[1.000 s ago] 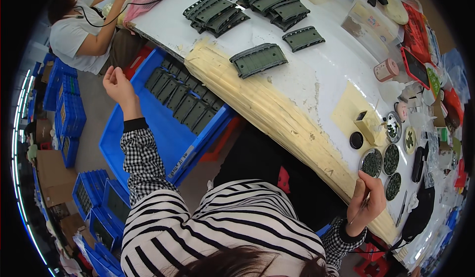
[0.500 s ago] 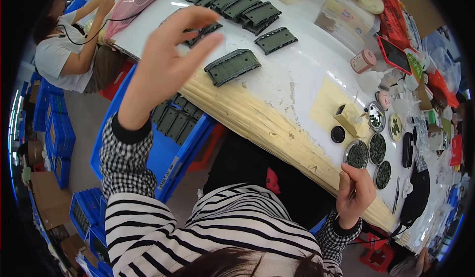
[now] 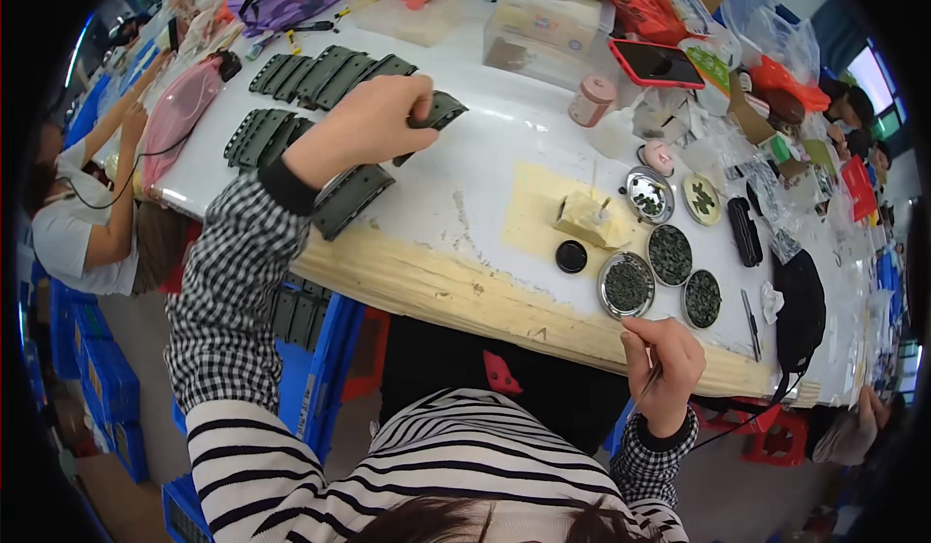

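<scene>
My left hand (image 3: 373, 128) is over the far left of the table, fingers and thumb closed about the near-left end of a dark green curved plastic piece (image 3: 443, 111). Another such curved piece (image 3: 354, 199) lies below that wrist, near the table edge. Several more green pieces (image 3: 325, 76) stand in rows behind and left of the hand. At the front edge my right hand (image 3: 667, 368) pinches a thin metal tool (image 3: 650, 382) that looks like tweezers. Just beyond its fingertips is a round dish of small dark green bits (image 3: 626, 284).
Two more dishes of green bits (image 3: 670, 254) (image 3: 702, 299), a black round cap (image 3: 571, 256) and a yellowish block (image 3: 593, 219) are nearby. Farther back are a pink jar (image 3: 592, 101), a red-framed phone (image 3: 658, 64) and a clear bin (image 3: 543, 34). A person (image 3: 92, 223) sits at left.
The view has turned, shifting the table leftward in the picture. My left hand, raised with fingers apart before, has come down onto a green curved piece. My right hand stays by the dishes.
</scene>
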`<state>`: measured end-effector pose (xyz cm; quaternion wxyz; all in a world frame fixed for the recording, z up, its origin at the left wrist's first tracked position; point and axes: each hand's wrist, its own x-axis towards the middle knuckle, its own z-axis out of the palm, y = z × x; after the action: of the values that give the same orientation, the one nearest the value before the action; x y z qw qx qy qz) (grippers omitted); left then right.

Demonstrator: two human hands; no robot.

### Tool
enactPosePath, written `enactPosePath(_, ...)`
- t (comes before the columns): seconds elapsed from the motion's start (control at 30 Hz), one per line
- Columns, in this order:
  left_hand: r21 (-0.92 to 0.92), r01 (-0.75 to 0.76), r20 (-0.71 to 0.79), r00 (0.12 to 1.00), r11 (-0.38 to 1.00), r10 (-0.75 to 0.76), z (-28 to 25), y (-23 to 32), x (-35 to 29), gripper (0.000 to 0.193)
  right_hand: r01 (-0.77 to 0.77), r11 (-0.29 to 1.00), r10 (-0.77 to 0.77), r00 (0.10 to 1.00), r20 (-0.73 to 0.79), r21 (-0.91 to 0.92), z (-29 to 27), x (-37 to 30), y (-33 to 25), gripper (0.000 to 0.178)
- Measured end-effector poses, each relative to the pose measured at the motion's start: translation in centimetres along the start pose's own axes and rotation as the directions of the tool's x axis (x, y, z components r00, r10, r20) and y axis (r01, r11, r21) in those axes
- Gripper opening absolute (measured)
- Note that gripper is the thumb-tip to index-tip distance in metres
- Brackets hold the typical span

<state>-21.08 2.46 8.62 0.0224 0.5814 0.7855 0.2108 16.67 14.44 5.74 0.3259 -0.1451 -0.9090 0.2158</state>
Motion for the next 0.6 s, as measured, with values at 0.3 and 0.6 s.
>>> enactPosePath(0.3,-0.005,0.682,-0.491,0.635,0.731,-0.596,-8.7,-6.9,-29.7,0.023,-0.053,0.999,0.053,0.98,-0.19,0.0,-2.6,1.1,2.9,0.016)
enactPosePath(0.6,0.006,0.935,0.212,0.346,0.356,-0.914,9.8,-6.4,-42.7,0.047,-0.047,0.998,0.036,0.973,-0.23,-0.04,-1.3,2.1,2.4,0.011)
